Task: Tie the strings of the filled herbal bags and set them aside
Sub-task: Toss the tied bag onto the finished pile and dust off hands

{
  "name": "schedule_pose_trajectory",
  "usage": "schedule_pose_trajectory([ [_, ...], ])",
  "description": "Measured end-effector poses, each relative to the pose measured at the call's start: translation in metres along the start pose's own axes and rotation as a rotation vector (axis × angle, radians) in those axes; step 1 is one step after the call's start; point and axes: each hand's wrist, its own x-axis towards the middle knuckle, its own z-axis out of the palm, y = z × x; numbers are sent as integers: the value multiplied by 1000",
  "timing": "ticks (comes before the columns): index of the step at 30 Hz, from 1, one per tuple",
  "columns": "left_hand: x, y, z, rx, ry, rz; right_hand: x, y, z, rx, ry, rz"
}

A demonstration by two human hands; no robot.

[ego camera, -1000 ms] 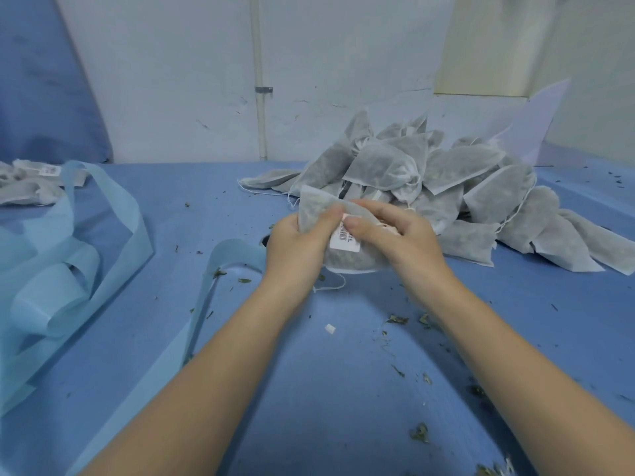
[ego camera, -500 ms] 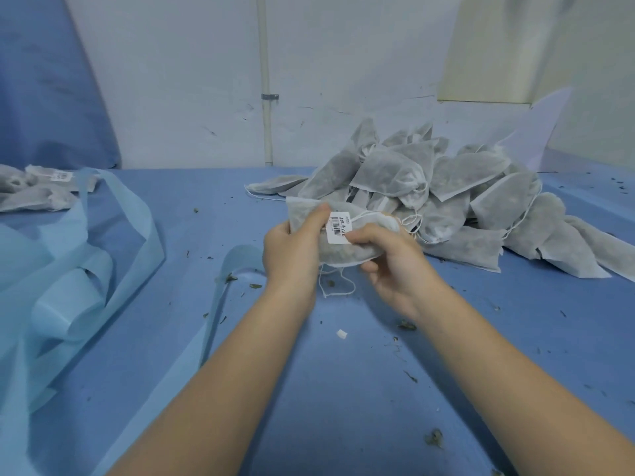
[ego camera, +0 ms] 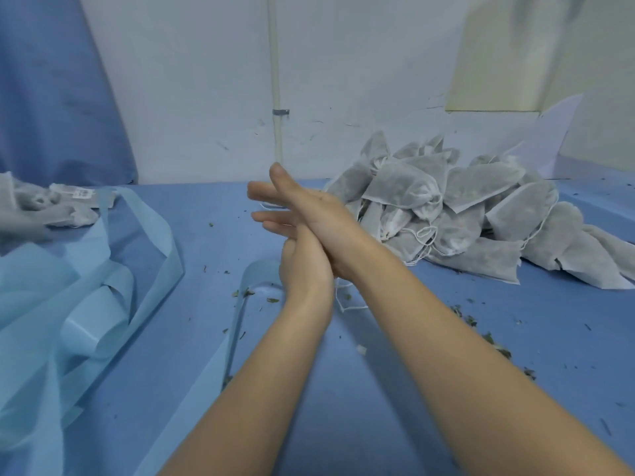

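Far left, on blue desk (ego camera: 378,389): small group of grey bags (ego camera: 51,207), blurred, one with a white label (ego camera: 82,192). Just near and right of them: loose light-blue strips (ego camera: 86,280), looped and folded, spread across the left side of the desk; one narrow strip running toward the near edge, centre-left.

Centre, above desk: both forearms reaching in, hands crossed. Left hand (ego camera: 305,266) beneath, back of hand up, fingers largely covered by the other hand; cannot tell whether grasping or released. Right hand (ego camera: 319,214) lying across the left, touching it, fingers (ego camera: 261,194) straight and pointing left and far, thumb raised; released, nothing held in it. No bag discernible between the hands. Thin white string (ego camera: 347,304) seen just below the crossed wrists, looped, upper end hidden behind the hands; holder undetermined.

Behind the hands, on the far wall: upright white pipe (ego camera: 276,80) with a clamp.

Right, far side of desk: large pile (ego camera: 464,214) of filled grey bags, heaped against each other, white drawstrings trailing at the near-left edge of the heap. Pile well apart from the left group.

Right, near: herb crumbs (ego camera: 488,338) scattered over the desk beside the right forearm.
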Motion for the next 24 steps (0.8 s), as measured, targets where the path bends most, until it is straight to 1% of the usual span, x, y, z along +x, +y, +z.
schedule_pose_trajectory([
  [2, -4, -3, 2, 80, -71, -38, -6, 1, -9, 19, 46, -13],
  [4, -9, -6, 7, 146, -112, -32, -15, 3, -20, 43, 86, -31],
  [6, -14, -12, 14, 224, -162, 7, -25, 3, -33, 30, 121, -36],
  [9, -21, -22, 27, 361, -281, 49, -40, 5, -54, -51, 183, -35],
  [11, -27, -26, 39, 492, -336, 86, -49, 6, -68, -105, 236, -55],
  [13, -29, -29, 54, 633, -368, 167, -58, 5, -83, -129, 306, -93],
  [15, -25, -32, 71, 793, -370, 287, -65, 4, -98, -122, 391, -124],
  [18, -12, -36, 95, 898, -323, 423, -75, 7, -122, -46, 540, -134],
  [21, 11, -34, 116, 994, -264, 582, -86, 14, -144, 22, 656, -89],
  [24, 42, -22, 134, 1183, -191, 738, -93, 18, -159, 86, 743, -11],
])
